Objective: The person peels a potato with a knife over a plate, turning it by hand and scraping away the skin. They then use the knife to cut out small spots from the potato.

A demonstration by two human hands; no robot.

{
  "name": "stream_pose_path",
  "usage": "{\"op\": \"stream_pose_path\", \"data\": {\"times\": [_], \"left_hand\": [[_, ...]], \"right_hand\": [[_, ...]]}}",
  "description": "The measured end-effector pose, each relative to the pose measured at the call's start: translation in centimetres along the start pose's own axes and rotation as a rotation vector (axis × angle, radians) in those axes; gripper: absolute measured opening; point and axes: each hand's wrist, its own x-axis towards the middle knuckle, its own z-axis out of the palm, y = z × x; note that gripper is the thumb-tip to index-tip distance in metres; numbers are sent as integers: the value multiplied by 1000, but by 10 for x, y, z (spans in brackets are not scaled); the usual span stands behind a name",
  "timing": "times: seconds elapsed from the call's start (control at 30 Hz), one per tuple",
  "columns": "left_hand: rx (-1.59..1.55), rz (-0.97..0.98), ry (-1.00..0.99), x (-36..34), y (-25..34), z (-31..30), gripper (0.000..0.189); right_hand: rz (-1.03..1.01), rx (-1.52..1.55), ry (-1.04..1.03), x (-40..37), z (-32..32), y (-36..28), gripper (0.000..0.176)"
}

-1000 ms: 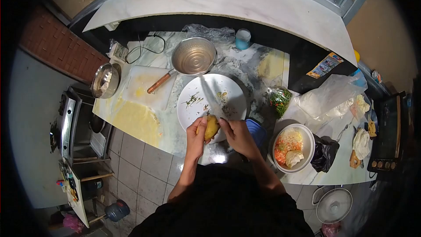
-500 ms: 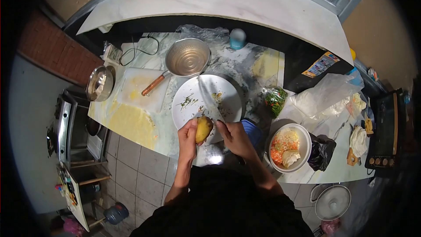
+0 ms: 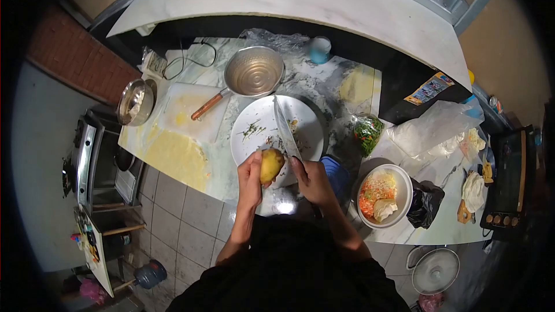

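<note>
My left hand (image 3: 250, 177) is closed round a yellow-brown potato (image 3: 271, 165), held above the near edge of a white plate (image 3: 245, 133). In my right hand (image 3: 314, 181) is a knife (image 3: 284, 127), its broad blade pointing away from me over the plate. The blade stands just right of the potato, apart from it at its tip; whether its lower edge touches cannot be seen. Green and brown scraps (image 3: 252, 131) lie scattered on the plate. A blue container (image 3: 333, 174) sits beside my right hand, partly hidden.
Beyond the plate stands a metal saucepan (image 3: 254, 72) with a wooden handle, beside a white cutting board (image 3: 193, 111). At right are a white bowl (image 3: 406, 211) of shredded vegetables, a bag of greens (image 3: 367, 133) and a black plastic bag (image 3: 426, 202). A metal bowl (image 3: 136, 104) stands left.
The knife has turned to a steeper angle and moved slightly right, away from the potato. The potato stays in my left hand. The whole view has shifted a little.
</note>
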Motion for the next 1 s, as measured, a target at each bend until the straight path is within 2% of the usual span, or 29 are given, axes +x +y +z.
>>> {"op": "stream_pose_path", "data": {"times": [0.13,0.2,0.33,0.4,0.47,0.5,0.53,0.63,0.77,0.87,0.97,1.0], "left_hand": [[-17,13,0,1,-7,7,43],[-4,10,10,1,-9,9,42],[29,47,-14,0,-14,3,40],[2,68,9,-9,-15,1,41],[36,147,39,-12,-9,2,42],[81,217,75,-8,-6,7,43],[109,194,98,-5,-4,4,42],[2,99,85,1,-14,0,40],[-52,108,80,2,-18,5,40],[3,106,71,2,-20,5,41],[71,149,98,0,-26,-2,40],[-73,120,46,0,-25,-8,39]], "right_hand": [[-30,12,-45,4,-1,-10,26],[-112,186,-15,7,8,-13,27],[-146,210,-46,11,6,-12,26],[4,-29,-121,11,-3,-10,25],[-6,-82,-92,-1,5,29,25],[-39,-147,-88,7,5,25,25],[-186,24,80,6,12,18,28],[-102,69,22,7,3,-4,28],[-58,121,-152,6,-3,-12,24],[-133,183,-93,7,2,-15,28],[-126,116,-118,6,3,-7,28],[-125,115,-116,7,4,7,28]]}}
